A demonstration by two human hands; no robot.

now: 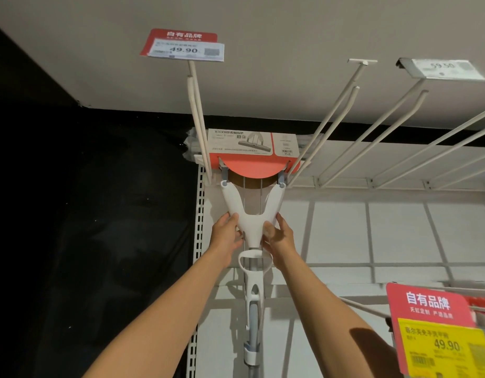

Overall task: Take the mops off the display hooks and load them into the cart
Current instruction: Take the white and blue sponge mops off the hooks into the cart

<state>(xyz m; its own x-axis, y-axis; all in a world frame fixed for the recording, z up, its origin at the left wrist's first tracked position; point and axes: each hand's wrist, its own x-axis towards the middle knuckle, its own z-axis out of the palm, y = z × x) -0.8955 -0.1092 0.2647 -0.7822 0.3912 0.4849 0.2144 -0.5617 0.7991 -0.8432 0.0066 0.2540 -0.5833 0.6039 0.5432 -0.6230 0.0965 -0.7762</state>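
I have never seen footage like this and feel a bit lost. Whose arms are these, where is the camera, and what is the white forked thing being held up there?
The single picture comes from a camera worn on a person's head, looking up at a shop display. The left hand and right hand both grip the white forked yoke of a mop. Its head, in a red and white card sleeve, hangs between long white display hooks. A price tag reads 49.90. More hooks to the right carry nothing. No cart is in view.
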